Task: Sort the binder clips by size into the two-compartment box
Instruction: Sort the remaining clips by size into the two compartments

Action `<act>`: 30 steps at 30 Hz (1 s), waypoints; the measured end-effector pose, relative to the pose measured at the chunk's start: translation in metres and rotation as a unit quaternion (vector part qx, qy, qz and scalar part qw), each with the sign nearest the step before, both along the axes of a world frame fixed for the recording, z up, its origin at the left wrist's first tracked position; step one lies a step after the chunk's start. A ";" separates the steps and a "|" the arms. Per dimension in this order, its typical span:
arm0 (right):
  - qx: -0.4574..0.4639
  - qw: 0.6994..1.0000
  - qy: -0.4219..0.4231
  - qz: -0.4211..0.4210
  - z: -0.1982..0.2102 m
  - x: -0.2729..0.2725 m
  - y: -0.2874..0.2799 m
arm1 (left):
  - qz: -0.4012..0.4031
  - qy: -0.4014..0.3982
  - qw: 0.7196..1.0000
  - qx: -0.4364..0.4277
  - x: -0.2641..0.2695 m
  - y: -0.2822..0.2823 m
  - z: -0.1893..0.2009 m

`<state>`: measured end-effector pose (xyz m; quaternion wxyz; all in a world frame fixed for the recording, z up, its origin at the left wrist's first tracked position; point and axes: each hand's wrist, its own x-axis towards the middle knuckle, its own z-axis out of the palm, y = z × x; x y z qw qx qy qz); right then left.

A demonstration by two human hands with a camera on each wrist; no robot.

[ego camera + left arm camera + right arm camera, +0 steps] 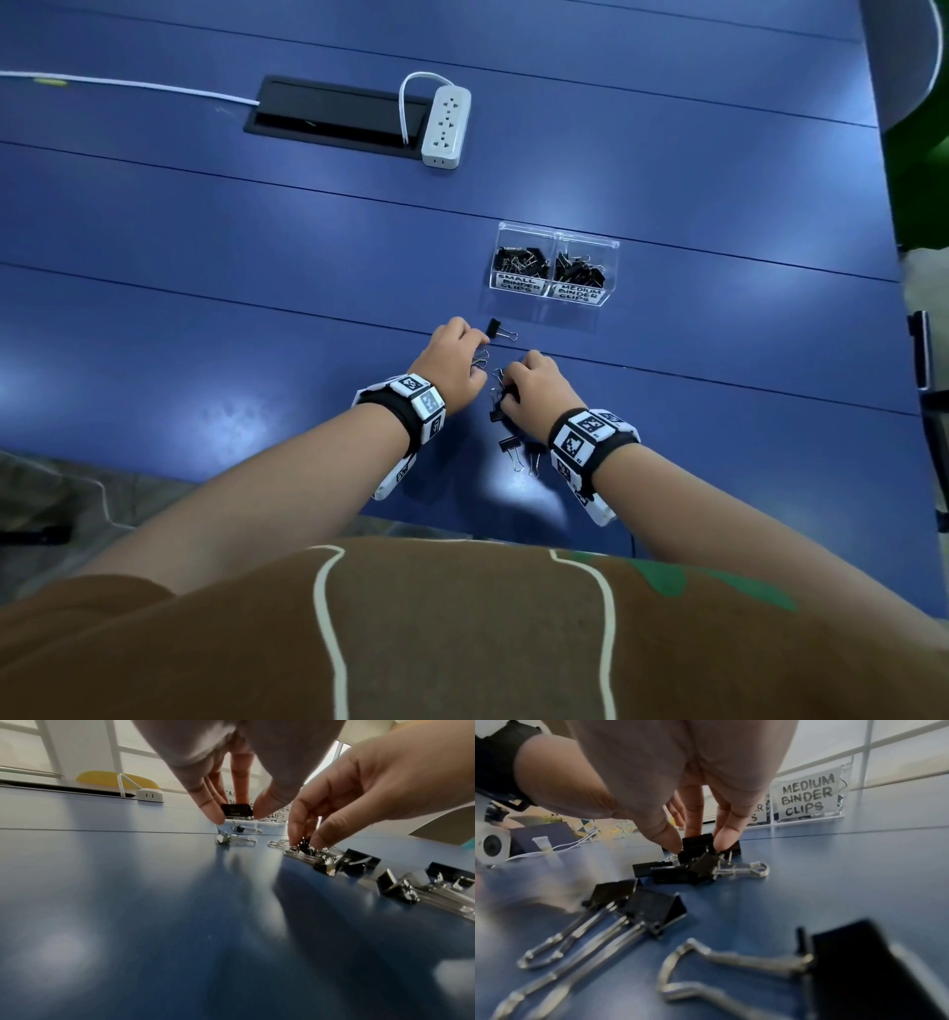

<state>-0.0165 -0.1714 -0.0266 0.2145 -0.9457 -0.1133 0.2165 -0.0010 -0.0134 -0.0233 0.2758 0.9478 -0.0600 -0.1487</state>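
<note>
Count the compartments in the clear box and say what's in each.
2. The left compartment, labelled SMALL BINDER CLIPS, and the right compartment, labelled MEDIUM BINDER CLIPS, sit side by side. Both hold black clips. None hidden.

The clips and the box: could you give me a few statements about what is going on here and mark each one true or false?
1. The box has two labelled compartments, small on the left and medium on the right. True.
2. Both compartments are empty. False: each already holds black clips.
3. Loose clips lie on the table near the hands. True.
4. The right hand rests flat, away from the clips. False: its fingertips reach down into a cluster of clips.
5. The left hand has its fingertips down close to the table among small clips. True.
6. The power strip sits inside the box. False: it lies on the table farther back.
</note>
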 end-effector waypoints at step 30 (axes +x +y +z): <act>0.039 0.985 -0.163 -0.030 0.048 0.107 -0.024 | 0.004 0.038 0.997 0.070 0.004 0.010 -0.005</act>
